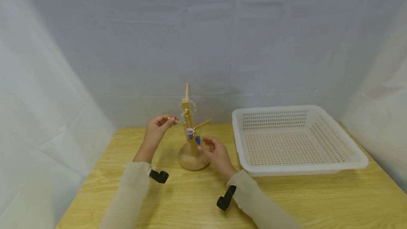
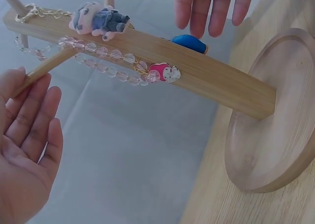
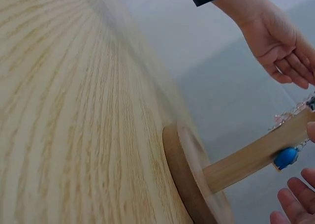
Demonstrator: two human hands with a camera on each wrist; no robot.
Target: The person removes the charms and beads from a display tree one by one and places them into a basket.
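A wooden peg stand (image 1: 190, 140) rises from a round base (image 2: 270, 130) at the table's middle. On it hang a clear bead chain (image 2: 106, 66), a small plush figure (image 2: 96, 18), a pink charm (image 2: 165, 72) and a blue charm (image 2: 189, 43). My left hand (image 1: 158, 125) is raised beside the stand. Its straight fingers (image 2: 29, 111) touch the tip of the left peg (image 2: 47, 69). My right hand (image 1: 214, 150) hovers with relaxed fingers (image 2: 210, 7) just right of the post (image 3: 246, 157), close to the blue charm (image 3: 285, 156), holding nothing.
A white perforated plastic basket (image 1: 302, 168) stands to the right of the stand on the light wooden table (image 1: 286, 200). Grey-white cloth backdrop (image 1: 203, 45) closes off the back and both sides. Black wrist cameras (image 1: 159, 176) sit on both sleeves.
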